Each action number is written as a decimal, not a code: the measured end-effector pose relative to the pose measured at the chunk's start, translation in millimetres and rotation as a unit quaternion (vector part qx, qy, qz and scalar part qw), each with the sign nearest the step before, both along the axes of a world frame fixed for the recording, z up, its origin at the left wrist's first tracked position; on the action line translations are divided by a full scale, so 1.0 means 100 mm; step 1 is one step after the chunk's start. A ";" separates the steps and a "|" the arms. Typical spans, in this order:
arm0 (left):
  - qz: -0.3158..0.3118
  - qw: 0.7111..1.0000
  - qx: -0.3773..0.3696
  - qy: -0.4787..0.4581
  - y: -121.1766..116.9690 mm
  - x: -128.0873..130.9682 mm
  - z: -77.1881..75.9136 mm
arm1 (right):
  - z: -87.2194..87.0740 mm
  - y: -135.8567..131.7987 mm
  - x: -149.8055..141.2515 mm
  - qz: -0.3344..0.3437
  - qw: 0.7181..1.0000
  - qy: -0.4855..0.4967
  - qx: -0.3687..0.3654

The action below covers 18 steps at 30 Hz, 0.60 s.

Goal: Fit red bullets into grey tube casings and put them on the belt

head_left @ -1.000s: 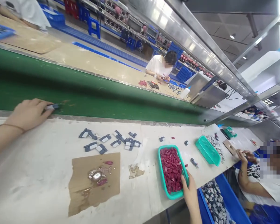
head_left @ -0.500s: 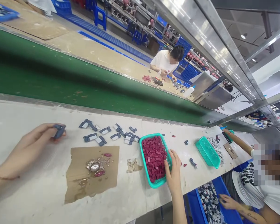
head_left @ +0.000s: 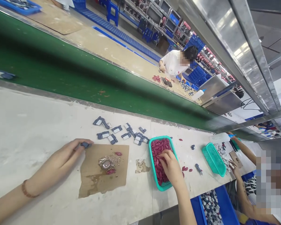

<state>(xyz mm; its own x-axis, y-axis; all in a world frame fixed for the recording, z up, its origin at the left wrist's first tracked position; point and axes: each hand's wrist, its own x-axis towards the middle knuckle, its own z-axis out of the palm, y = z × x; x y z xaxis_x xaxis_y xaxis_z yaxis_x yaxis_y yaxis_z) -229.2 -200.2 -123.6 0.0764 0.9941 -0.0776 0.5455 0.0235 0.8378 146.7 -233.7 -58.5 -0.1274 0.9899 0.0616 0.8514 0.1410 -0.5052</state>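
The left hand (head_left: pixel 67 156)'s grip pinches a dark grey piece (head_left: pixel 86 144), near eleven o'clock of the brown cardboard (head_left: pixel 119 184). The right hand (head_left: pixel 170 165)'s grip curls among red pieces (head_left: pixel 157 145) in the green basket (head_left: pixel 164 188), at three o'clock; whether it holds one cannot be told. Brushing the glossy, wet-looking puddle (head_left: pixel 106 164) might smear the grey piece. The red pieces look knobbly; the basket's perforated plastic has rounded corners.

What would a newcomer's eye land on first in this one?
Probably the turquoise basket of dark red pieces right of centre, with the right hand at them. Next, the glossy blob on the brown cardboard to its left, then the broad green strip running behind the white table.
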 end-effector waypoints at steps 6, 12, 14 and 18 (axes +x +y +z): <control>-0.067 0.996 0.050 0.022 -0.06 0.04 -0.05 | 0.04 -0.07 -0.23 -0.129 0.945 0.299 -0.027; -0.069 0.997 0.045 -0.009 -0.09 0.01 0.03 | 0.02 -0.06 -0.67 -0.140 0.861 0.483 -0.082; -0.048 0.998 0.025 -0.035 -0.09 -0.01 0.05 | 0.03 -0.04 -0.81 -0.143 0.835 0.520 -0.108; 0.003 0.990 -0.030 -0.135 -0.09 -0.02 0.07 | 0.02 0.01 -1.06 -0.128 0.788 0.570 -0.192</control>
